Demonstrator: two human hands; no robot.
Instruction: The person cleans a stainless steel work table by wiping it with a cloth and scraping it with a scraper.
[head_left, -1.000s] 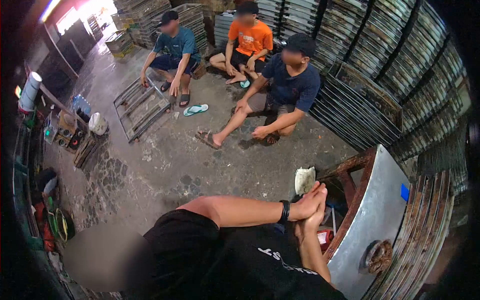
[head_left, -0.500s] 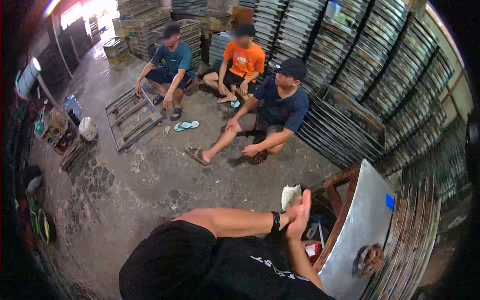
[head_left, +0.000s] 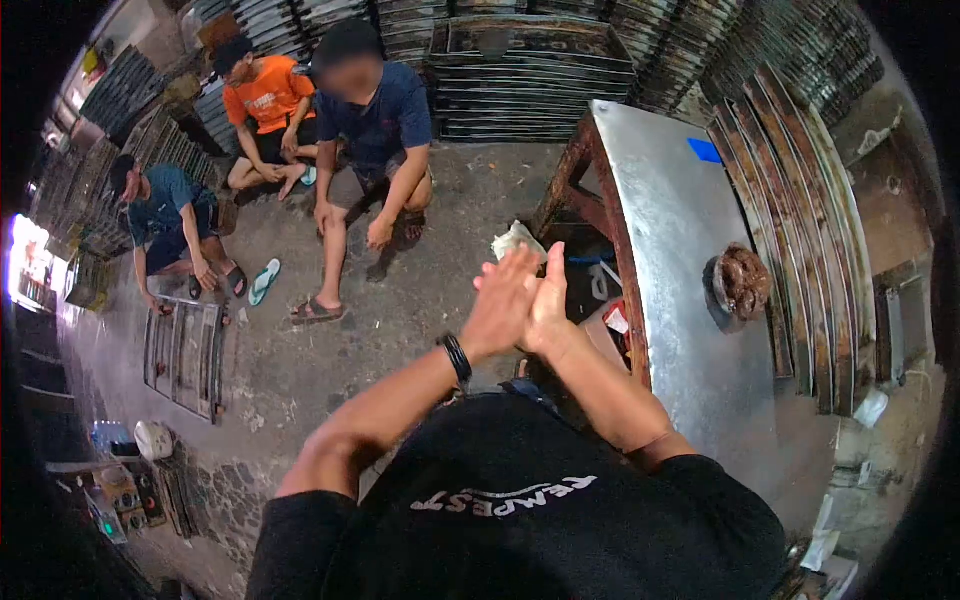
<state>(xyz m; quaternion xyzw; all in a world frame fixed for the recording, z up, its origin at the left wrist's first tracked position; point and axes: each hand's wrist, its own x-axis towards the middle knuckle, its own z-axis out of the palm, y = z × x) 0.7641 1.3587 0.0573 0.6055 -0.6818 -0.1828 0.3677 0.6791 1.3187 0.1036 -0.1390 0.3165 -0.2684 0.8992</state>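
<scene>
In front of my chest, my left hand [head_left: 500, 305] and my right hand [head_left: 549, 312] meet palm against palm with fingers stretched out. Nothing shows between them. A black bracelet [head_left: 455, 362] circles my left wrist. To the right of my hands stands a table with a sheet-metal top [head_left: 675, 240] and a rusty frame. On it lie a brown coiled lump [head_left: 742, 284] and a small blue piece [head_left: 704, 150]. Just beyond my fingertips is a crumpled white item [head_left: 517, 241], low beside the table.
Rusty trays [head_left: 790, 220] lean along the table's far side. Stacked metal trays [head_left: 530, 85] line the back. Three people sit low at the left, one in orange [head_left: 270, 95]. A metal frame [head_left: 183, 360] and green-and-white flip-flop [head_left: 264, 282] lie on the concrete floor.
My view has swung right and down, so the people and floor frame appear farther left. My hands stay together, now nearer the middle of the view.
</scene>
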